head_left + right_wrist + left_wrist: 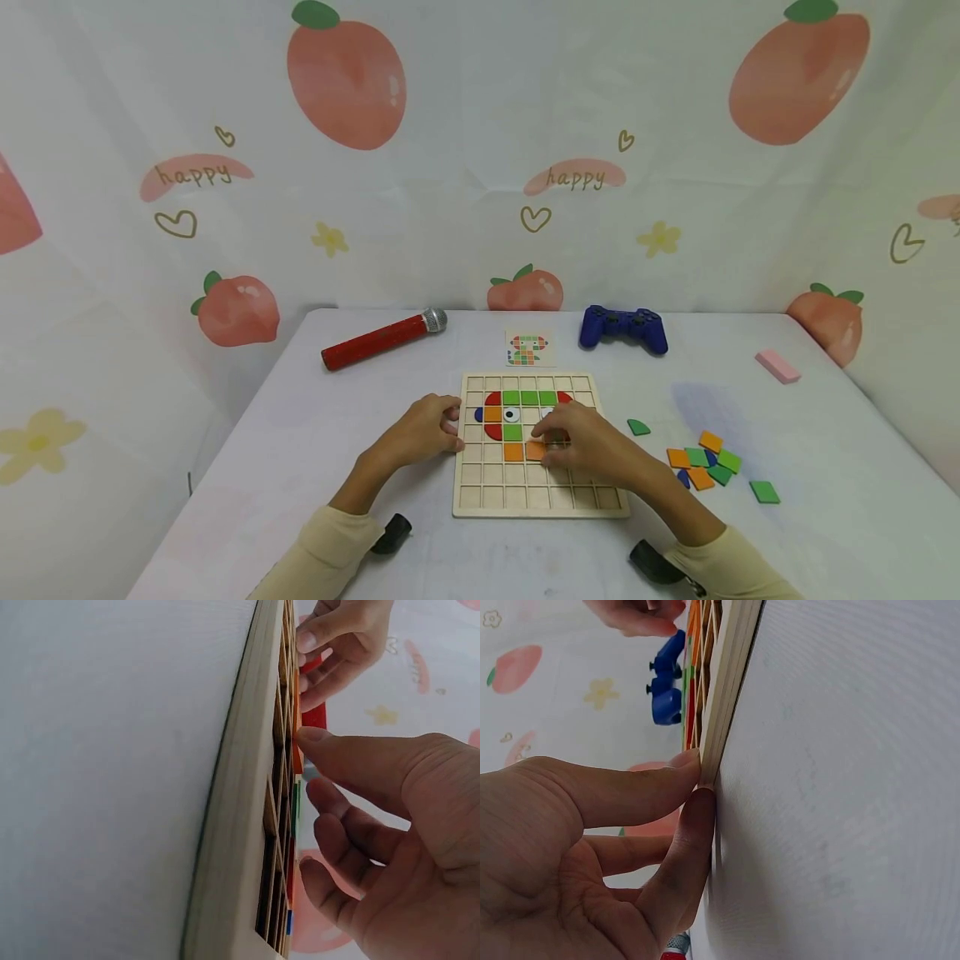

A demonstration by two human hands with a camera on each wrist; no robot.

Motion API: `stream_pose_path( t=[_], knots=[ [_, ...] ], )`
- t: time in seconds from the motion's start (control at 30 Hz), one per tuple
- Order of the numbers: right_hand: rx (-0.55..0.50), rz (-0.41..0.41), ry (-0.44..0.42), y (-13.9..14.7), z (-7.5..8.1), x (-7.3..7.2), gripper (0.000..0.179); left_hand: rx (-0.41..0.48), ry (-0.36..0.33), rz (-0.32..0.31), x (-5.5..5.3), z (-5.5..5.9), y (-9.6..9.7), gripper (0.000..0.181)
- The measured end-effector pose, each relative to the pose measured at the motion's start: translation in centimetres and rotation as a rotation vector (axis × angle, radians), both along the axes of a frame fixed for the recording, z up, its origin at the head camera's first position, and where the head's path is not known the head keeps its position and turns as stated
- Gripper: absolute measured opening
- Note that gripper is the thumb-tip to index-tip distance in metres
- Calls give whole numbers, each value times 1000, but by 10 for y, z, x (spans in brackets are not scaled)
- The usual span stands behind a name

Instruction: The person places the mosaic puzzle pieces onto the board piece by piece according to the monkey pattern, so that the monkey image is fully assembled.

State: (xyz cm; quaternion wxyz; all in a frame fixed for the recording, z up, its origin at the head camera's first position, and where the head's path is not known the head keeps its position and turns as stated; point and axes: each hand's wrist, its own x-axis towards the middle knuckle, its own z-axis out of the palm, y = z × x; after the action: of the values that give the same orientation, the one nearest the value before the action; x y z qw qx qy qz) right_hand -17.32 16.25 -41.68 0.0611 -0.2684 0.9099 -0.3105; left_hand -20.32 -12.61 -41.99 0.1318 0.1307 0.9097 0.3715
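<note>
A wooden grid board lies on the table with coloured tiles set in its cells. At the board's left edge my left hand grips the rim; in the left wrist view the thumb is on top and the index finger against the side. My right hand is over the board's right part. Its thumb touches an orange square tile, beside another orange tile; the other fingers bend loosely, apart from that tile. The right hand hides some tiles behind it.
Loose orange, green and blue tiles lie right of the board, with a green quarter-round tile nearer it. Behind the board are a pattern card, a red microphone and a blue game controller. A pink block lies far right.
</note>
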Motion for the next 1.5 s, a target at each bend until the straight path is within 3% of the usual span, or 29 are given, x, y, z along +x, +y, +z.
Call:
stream_pose_path(
  t=[0.5, 0.93, 1.3, 1.5],
  knots=[
    [-62, 32, -75, 14, 3, -5, 28, -2, -1, 3, 0, 0, 1, 64],
    [-47, -101, -111, 84, 16, -17, 32, -5, -11, 5, 1, 1, 1, 65],
    [27, -188, -269, 138, 22, -19, 32, -5, -10, 7, 2, 1, 1, 65],
    [49, -217, -287, 163, 19, -19, 31, -6, -3, 2, 1, 0, 0, 65]
  ],
)
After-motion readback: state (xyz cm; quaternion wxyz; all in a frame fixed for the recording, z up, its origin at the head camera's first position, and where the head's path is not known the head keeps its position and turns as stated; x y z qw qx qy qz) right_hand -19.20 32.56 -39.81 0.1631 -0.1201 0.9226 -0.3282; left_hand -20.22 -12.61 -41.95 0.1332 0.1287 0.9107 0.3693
